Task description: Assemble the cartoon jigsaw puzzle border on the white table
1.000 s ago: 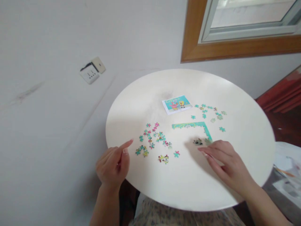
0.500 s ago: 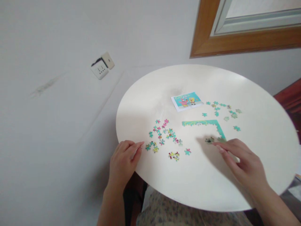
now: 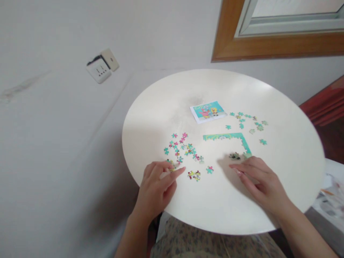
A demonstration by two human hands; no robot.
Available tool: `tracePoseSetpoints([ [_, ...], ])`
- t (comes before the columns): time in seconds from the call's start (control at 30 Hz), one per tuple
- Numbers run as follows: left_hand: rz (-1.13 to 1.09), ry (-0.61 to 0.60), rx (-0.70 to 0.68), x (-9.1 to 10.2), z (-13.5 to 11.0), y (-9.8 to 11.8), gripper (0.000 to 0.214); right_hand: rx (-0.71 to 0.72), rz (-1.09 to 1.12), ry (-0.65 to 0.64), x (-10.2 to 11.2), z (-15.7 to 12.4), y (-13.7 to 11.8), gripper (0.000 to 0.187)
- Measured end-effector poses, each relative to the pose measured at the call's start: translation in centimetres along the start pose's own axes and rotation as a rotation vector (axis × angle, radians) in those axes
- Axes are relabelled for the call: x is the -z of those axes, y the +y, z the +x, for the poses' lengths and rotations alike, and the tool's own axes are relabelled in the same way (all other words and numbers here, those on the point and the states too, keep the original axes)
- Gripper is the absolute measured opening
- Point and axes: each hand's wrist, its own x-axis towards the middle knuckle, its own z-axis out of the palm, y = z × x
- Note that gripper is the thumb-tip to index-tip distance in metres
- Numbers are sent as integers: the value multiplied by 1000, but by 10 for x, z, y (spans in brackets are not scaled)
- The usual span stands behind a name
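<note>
My left hand [image 3: 158,184] is over the table's near left, its index finger stretched out and nothing seen in it. Its fingers partly cover some puzzle pieces [image 3: 170,163]. Several loose pink and teal pieces [image 3: 190,148] lie beyond, and a joined yellow and red cluster [image 3: 194,175] sits just right of the fingertip. My right hand [image 3: 259,184] is closed, thumb and index pinched together; what they hold, if anything, cannot be made out. Just past those fingertips are dark greenish puzzle pieces [image 3: 234,156]. Above my right hand runs the joined teal puzzle border [image 3: 223,136], an angled strip forming a corner.
A picture card [image 3: 208,111] of two cartoon figures lies farther back on the round white table [image 3: 166,96]. More teal pieces [image 3: 242,125] are scattered to the right of it. A lone teal and pink piece [image 3: 210,170] lies between my hands. The wall borders the table's far left.
My left hand has moved right from the table edge, and its pinched fingers have opened with the index extended. My right hand stays pinched near the dark pieces. The view has shifted slightly.
</note>
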Motion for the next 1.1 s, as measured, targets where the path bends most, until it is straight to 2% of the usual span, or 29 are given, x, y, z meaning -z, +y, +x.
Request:
tracePoseSetpoints([
  [0.2, -28, -125, -132, 1, -4, 1, 49, 130, -75, -251, -6, 5, -18, 37],
  [0.3, -8, -122, -116, 0, -4, 1, 49, 152, -133, -331, -11, 4, -24, 42],
  [0.43, 79, -60, 68, -7, -1, 1, 52, 137, -227, -328, -17, 0, -26, 46],
  [0.6, 150, 124, 236, -10, 0, -2, 42, 149, -290, -346, -15, 3, -24, 52],
  [0.7, 173, 190, 249, -10, -2, -3, 35, 180, -314, -351, -9, 15, -22, 53],
  [0.8, 177, 207, 258, -10, -2, -3, 33, 214, -357, -356, -8, 35, -21, 46],
  [0.97, 154, 192, 298, -11, 0, -2, 33, 215, -456, -319, -23, 70, -26, 40],
  [1.1, 151, 214, 305, -11, -2, -4, 31, 200, -436, -320, -35, 84, -32, 36],
])
